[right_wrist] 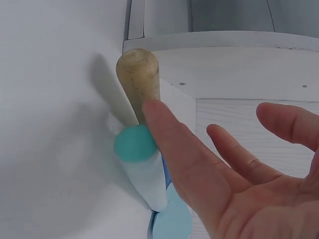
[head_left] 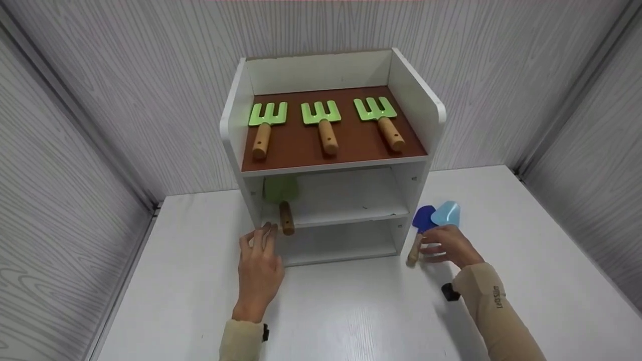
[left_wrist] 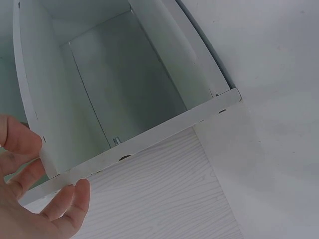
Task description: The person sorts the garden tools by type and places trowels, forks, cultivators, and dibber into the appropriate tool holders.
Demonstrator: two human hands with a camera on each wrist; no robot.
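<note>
My left hand (head_left: pixel 261 276) is at the shelf unit's left front edge, fingers loosely bent on both sides of the side panel (left_wrist: pixel 149 139). Close to its fingertips, a green trowel (head_left: pixel 282 193) lies on the middle shelf, wooden handle jutting past the front edge. My right hand (head_left: pixel 449 244) reaches over two trowels right of the unit, fingers spread. One is dark blue (head_left: pixel 424 216) with a wooden handle (right_wrist: pixel 138 74); the other is light blue (head_left: pixel 448 213), beside a white handle with a turquoise end (right_wrist: pixel 135 143). One fingertip overlaps the wooden handle; contact cannot be made out.
The white shelf unit (head_left: pixel 233 118) stands against the back wall. Three green hand forks (head_left: pixel 321 120) with wooden handles lie in a row on its brown top. Grey wood-patterned walls (head_left: pixel 85 125) enclose the white table (head_left: pixel 351 311).
</note>
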